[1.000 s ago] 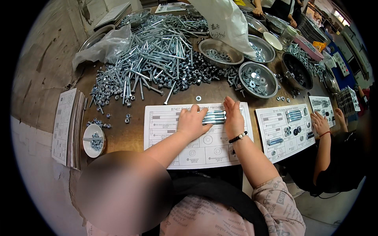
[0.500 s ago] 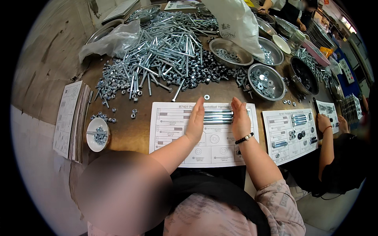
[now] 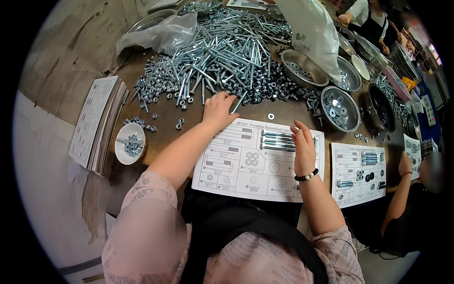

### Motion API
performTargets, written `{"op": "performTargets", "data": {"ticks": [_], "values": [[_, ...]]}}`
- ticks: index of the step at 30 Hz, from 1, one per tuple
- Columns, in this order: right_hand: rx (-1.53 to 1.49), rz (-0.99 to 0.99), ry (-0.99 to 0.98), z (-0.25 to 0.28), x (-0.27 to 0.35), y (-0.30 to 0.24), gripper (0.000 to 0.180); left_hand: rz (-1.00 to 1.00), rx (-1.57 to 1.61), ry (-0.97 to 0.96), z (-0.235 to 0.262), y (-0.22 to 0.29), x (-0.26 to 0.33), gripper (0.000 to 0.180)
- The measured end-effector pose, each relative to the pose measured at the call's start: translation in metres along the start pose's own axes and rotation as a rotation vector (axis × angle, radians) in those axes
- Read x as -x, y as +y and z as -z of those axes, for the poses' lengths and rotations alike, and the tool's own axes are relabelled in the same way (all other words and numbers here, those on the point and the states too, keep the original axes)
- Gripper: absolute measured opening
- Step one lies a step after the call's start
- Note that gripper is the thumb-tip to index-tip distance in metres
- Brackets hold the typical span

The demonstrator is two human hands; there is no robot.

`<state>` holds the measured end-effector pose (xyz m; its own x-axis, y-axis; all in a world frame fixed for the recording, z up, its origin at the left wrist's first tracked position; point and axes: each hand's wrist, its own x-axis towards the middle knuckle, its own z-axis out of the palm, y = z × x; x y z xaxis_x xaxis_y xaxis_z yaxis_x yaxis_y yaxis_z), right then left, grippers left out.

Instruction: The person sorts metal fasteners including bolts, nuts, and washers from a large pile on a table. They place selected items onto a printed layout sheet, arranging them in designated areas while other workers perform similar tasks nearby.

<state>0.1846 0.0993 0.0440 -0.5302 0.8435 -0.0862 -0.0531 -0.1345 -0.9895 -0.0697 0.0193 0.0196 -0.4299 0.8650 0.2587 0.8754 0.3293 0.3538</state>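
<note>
My left hand reaches to the near edge of a large pile of silver bolts, its fingers apart beside a loose bolt; nothing shows in its grasp. Below it lies a printed parts sheet with drawn outlines. Several long bolts rest side by side on the sheet's upper right. Next to their right ends stands my right hand, fingers extended and holding nothing visible. Whether it touches the bolts, I cannot tell. A single washer sits just beyond the sheet.
A white bowl of small hardware and a stack of sheets stand at left. Metal bowls of washers and a white sack are at back right. A co-worker's hand is beside another parts sheet with hardware.
My left hand has left the bolts on the sheet and moved left and away to the pile's edge. My right hand stays by the bolts. The view has shifted and the sheet appears turned.
</note>
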Motion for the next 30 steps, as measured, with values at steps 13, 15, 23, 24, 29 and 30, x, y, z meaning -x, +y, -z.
{"op": "performTargets", "data": {"ticks": [13,15,23,24,29,30], "values": [[-0.014,-0.131,-0.215,-0.034,0.021,0.009,0.021,0.15,0.415,0.201,0.031,-0.05,0.089,0.029],[0.042,-0.15,-0.267,-0.037,0.023,0.012,0.02,0.288,0.454,0.197,0.045,-0.063,0.109,0.031],[0.043,-0.157,-0.401,-0.064,0.026,0.016,0.018,0.648,-0.171,0.259,0.05,-0.115,0.109,0.067],[0.057,-0.164,-0.403,-0.066,0.027,0.014,0.018,0.719,-0.179,0.272,0.047,-0.118,0.101,0.067],[0.072,-0.201,-0.405,-0.069,0.029,0.011,0.019,0.728,-0.088,0.383,0.039,-0.144,0.075,0.053],[0.074,-0.208,-0.407,-0.069,0.028,0.011,0.018,0.644,-0.066,0.384,0.041,-0.137,0.072,0.041]]}}
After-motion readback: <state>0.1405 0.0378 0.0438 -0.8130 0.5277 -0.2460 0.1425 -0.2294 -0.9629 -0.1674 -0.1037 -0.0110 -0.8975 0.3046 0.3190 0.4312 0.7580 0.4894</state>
